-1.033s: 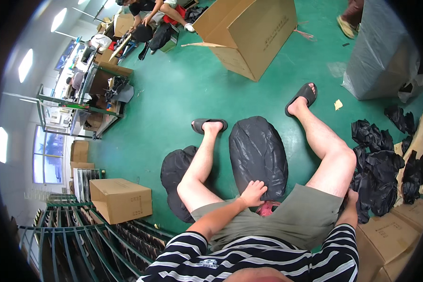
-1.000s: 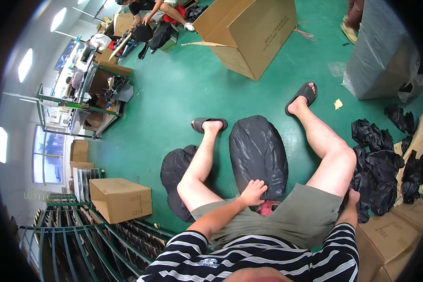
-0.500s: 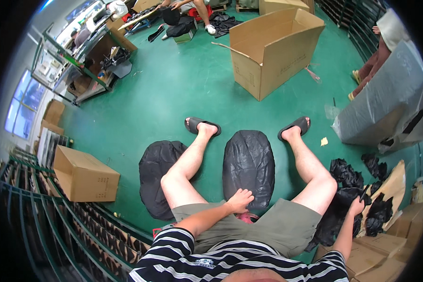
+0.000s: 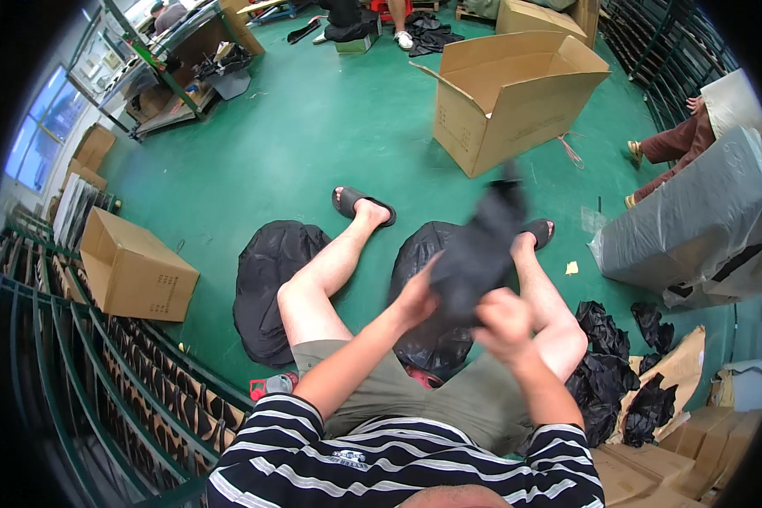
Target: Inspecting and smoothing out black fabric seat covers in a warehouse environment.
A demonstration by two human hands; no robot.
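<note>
Both my hands are raised between my knees with a limp black sheet point(image 4: 478, 245), smeared by motion; whether it is cloth or plastic I cannot tell. My left hand point(image 4: 419, 296) grips its left edge. My right hand point(image 4: 506, 322), blurred and closed like a fist, has hold of its near right part. Under the sheet, on the floor between my legs, lies a black wrinkled oval bundle point(image 4: 415, 343), partly covered from view. A second black oval bundle point(image 4: 267, 292) lies left of my left leg. Crumpled black pieces point(image 4: 603, 330) lie to the right of my right leg.
An open cardboard box point(image 4: 516, 127) stands ahead; a smaller box point(image 4: 148, 271) is at left by green racks point(image 4: 85, 381). At right are a grey plastic-wrapped block point(image 4: 686, 229), a person's legs point(image 4: 673, 144) and stacked cartons point(image 4: 694, 440). A red-capped container point(image 4: 271, 385) sits beside my left hip.
My right hand has come from the black pile at right to the middle, bringing the black sheet. My left hand has left the bundle and taken hold of the sheet. The view has shifted slightly.
</note>
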